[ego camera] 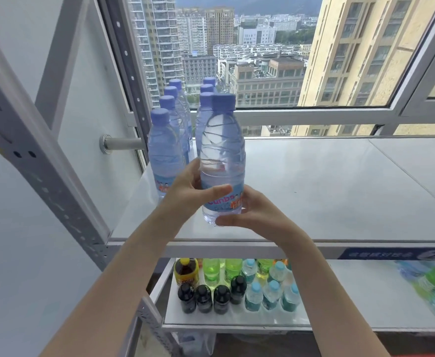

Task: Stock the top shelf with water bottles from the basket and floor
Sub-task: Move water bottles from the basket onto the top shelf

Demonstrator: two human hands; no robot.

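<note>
At frame centre, an upright water bottle (pixel 222 150) is clasped by the left hand (pixel 185 194) and right hand (pixel 259 212), fingers curled round it, beside stocked bottles (pixel 166 148) on the top shelf (pixel 340 191).

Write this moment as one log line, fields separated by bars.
hands: left hand and right hand grip water bottle | place: top shelf, front of right row

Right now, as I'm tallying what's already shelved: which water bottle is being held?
The front bottle of the right row: left hand and right hand both grip its lower part; the others stand unheld.
</note>
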